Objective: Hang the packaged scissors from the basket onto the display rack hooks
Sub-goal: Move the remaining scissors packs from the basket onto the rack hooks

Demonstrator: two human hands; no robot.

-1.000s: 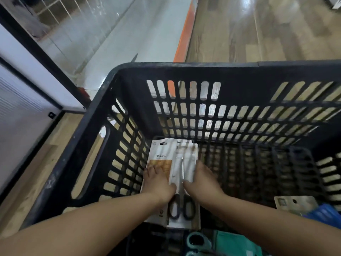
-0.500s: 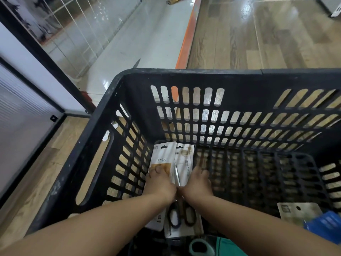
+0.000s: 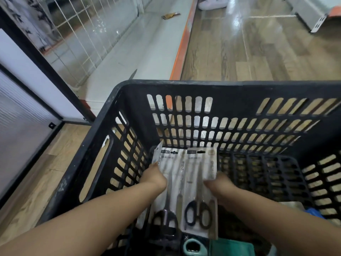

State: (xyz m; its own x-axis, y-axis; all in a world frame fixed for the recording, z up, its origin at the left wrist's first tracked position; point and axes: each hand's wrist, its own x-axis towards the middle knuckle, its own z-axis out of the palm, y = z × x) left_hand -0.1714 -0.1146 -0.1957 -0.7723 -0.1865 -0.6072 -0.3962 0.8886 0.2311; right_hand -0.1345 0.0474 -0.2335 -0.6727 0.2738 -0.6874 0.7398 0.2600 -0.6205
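**While both hands down in basket: pickup step, nothing hung yet**

Looks like the grab-and-sort stage. Left hand (image 3: 154, 177) grips the left edge of the left scissors pack (image 3: 168, 183); right hand (image 3: 217, 183) grips the right edge of the right scissors pack (image 3: 200, 189). Fingers curled round the card edges on both sides; fingertips themselves hidden under the packs, so exact pinch unclear.

Both packs inside the black basket (image 3: 184, 85), near its left wall, side by side and touching or slightly overlapped — cannot tell which. A third card edge possibly behind the left one.

Long axis of each pack running away from the body: hang-hole ends toward the far wall, black handle loops toward the near side. Faces up, tilted a little.

Next move, by judgement: lift clear of the basket rim, turn toward the wire rack (image 3: 77, 34) at upper left, keep hang-holes leading. No hooks visible, so need locating first.
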